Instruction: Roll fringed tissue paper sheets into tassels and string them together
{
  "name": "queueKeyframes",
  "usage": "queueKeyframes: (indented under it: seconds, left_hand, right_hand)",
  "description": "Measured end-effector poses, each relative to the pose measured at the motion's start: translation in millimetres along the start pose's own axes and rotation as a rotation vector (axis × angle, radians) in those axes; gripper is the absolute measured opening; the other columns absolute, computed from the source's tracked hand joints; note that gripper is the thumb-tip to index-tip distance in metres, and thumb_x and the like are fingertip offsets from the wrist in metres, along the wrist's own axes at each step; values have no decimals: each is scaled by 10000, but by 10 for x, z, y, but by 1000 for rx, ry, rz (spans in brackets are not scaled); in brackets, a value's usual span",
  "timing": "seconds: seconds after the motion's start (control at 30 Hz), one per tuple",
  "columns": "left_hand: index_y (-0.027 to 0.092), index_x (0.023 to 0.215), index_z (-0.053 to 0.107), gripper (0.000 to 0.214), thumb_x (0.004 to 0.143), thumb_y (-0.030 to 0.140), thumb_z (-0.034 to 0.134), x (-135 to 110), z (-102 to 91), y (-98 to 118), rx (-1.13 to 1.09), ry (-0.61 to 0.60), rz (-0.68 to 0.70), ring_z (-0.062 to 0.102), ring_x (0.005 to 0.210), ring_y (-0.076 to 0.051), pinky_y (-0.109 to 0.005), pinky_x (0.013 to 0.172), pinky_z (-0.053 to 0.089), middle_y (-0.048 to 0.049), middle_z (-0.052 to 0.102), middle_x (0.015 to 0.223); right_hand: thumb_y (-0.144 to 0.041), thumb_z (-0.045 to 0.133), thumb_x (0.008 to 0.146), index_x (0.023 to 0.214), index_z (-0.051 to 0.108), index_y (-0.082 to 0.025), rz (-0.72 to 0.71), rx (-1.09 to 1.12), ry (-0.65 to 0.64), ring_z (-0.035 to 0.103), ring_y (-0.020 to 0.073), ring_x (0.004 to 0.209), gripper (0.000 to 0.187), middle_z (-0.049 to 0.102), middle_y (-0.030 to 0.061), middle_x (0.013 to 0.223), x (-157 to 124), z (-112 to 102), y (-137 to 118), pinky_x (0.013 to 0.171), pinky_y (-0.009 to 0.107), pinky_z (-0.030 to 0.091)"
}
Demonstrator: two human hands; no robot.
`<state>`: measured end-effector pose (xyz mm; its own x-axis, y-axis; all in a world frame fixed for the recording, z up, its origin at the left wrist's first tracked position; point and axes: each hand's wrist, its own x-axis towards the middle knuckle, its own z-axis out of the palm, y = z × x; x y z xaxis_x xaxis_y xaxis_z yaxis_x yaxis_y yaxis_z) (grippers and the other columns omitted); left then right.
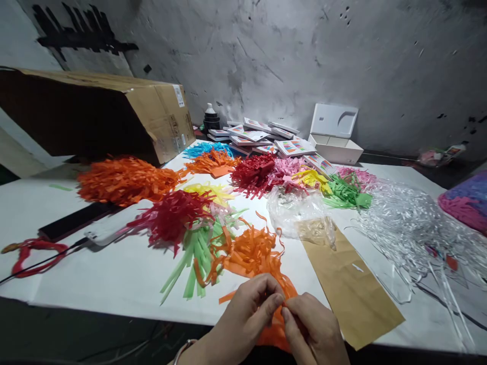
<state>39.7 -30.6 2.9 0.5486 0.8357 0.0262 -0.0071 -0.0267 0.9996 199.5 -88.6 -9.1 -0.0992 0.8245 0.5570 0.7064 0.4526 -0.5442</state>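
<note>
My left hand (249,309) and my right hand (312,327) meet at the near table edge, fingers pinched together on an orange fringed tissue paper piece (251,253). Its fringe spreads out on the white table (114,274) just beyond my fingers, and part of it hangs below my hands. Right beside it lie green fringed strips (194,253) and a dark red fringed bundle (171,215). A brown paper envelope (348,284) lies to the right of my hands.
Piles of fringed paper in orange (122,180), red (254,172), yellow, pink and green (344,192) cover the table. A clear plastic bag (297,208), clear plastic strips (411,228), stacked small boxes (262,137), an open white box (335,137) and a cardboard box (114,111) stand behind.
</note>
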Motion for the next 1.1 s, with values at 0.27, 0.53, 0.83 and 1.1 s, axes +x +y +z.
queueKeyframes:
  seconds: [0.27,0.53,0.83,1.1]
  left_hand:
    - [154,846,624,432,906,581,623,0,-10,-20,-99,15,-40,495,633,-120,-221,566,420,1,549,744]
    - [157,818,617,454,909,601,598,-14,-44,-11,-64,-9,-56,521,632,-131,-229,568,437,-7,564,739]
    - [154,796,647,400,886,543,669,3,-51,-57,-144,-7,-49,497,593,-109,-212,551,413,5,579,704]
    - [135,817,735,297,832,432,746,59,-201,23,-164,-6,-147,589,579,-131,-225,555,467,-31,672,681]
  right_hand:
    - [-248,476,1018,930,634,-242,137,165,-58,661,137,678,181,688,-9,770,-26,13,27,607,210,487]
    - [-260,478,1023,915,636,-233,139,193,-20,643,136,672,193,665,-7,743,-87,105,56,562,208,455]
    - [-266,477,1019,866,647,-221,175,232,-40,621,136,636,232,662,5,721,-62,96,45,567,206,457]
    - [-331,496,1014,845,665,-211,270,407,-17,617,125,611,267,668,-5,719,-9,110,23,579,199,467]
